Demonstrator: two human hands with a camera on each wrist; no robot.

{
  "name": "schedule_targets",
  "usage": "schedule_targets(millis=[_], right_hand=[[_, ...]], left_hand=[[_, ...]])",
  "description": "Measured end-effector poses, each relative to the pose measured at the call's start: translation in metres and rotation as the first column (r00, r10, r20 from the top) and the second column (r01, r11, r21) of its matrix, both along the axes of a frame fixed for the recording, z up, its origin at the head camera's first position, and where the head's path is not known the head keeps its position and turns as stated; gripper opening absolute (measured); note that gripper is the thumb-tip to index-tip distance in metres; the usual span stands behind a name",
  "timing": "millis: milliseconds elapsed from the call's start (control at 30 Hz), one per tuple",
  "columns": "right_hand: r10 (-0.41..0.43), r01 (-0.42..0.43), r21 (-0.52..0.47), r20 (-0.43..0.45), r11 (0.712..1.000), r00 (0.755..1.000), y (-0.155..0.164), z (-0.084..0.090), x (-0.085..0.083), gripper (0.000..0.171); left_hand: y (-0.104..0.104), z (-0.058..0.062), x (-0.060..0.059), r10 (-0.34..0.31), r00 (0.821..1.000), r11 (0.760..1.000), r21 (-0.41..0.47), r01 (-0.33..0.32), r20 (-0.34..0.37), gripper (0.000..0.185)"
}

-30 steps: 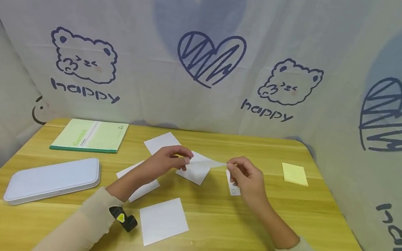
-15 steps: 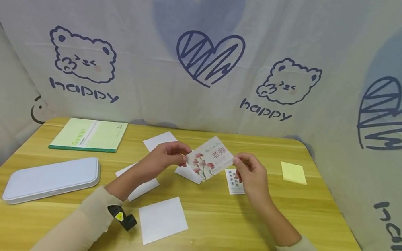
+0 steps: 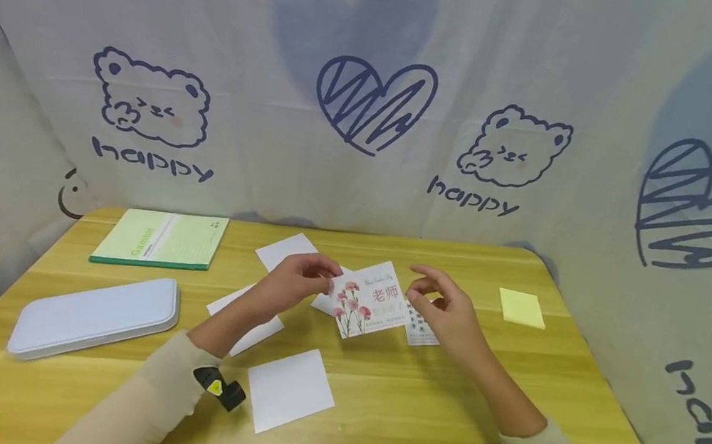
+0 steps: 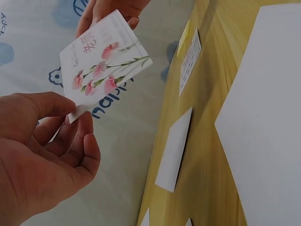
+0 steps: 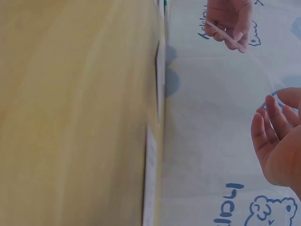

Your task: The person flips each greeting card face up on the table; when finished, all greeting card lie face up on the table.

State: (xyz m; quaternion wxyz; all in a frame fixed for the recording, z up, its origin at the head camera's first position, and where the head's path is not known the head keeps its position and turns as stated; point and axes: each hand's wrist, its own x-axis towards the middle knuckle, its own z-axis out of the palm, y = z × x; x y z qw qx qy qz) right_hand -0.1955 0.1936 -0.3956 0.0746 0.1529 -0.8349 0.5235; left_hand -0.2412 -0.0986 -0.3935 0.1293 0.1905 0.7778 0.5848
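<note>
My left hand [image 3: 295, 280] pinches the lower left corner of a greeting card [image 3: 369, 302] between thumb and forefinger, above the table. Pink carnations and red characters show upright on its face in the head view; the left wrist view shows the corner of the card [image 4: 103, 66] between the fingertips. My right hand [image 3: 451, 320] is beside the card's right edge, its fingers loosely bent. In the right wrist view the right hand [image 5: 282, 136] holds nothing and stands apart from the left. Below it lies a second card [image 3: 420, 334] printed with dark characters, partly hidden.
Several blank white cards lie around, one at the front [image 3: 291, 391], another at the back [image 3: 285, 249]. At the left are a pale pencil case [image 3: 95, 318] and a green notebook [image 3: 164, 239]. Yellow sticky notes [image 3: 521, 308] lie at the right. A printed curtain [image 3: 261, 134] hangs behind.
The card, first seen edge-on between both hands, has turned its printed face up and toward me. My right hand has let go and moved slightly right; the left keeps its pinch.
</note>
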Motion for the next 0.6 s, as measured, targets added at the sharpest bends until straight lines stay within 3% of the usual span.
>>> schedule_targets(millis=[233, 367, 600], right_hand=[[0.044, -0.046, 0.08, 0.028, 0.996, 0.999, 0.01, 0.005, 0.008, 0.036], [0.028, -0.037, 0.163, 0.059, 0.986, 0.998, 0.023, 0.002, 0.014, 0.028], [-0.007, -0.029, 0.204, 0.173, 0.978, 0.985, 0.051, -0.009, 0.019, 0.024]], left_hand=[[0.021, -0.006, 0.004, -0.065, 0.995, 0.994, -0.088, 0.059, -0.069, 0.02], [0.036, -0.012, 0.007, -0.126, 0.992, 0.988, -0.099, 0.122, -0.029, 0.019], [0.066, -0.034, 0.007, -0.216, 0.976, 0.963, -0.159, 0.216, 0.02, 0.014]])
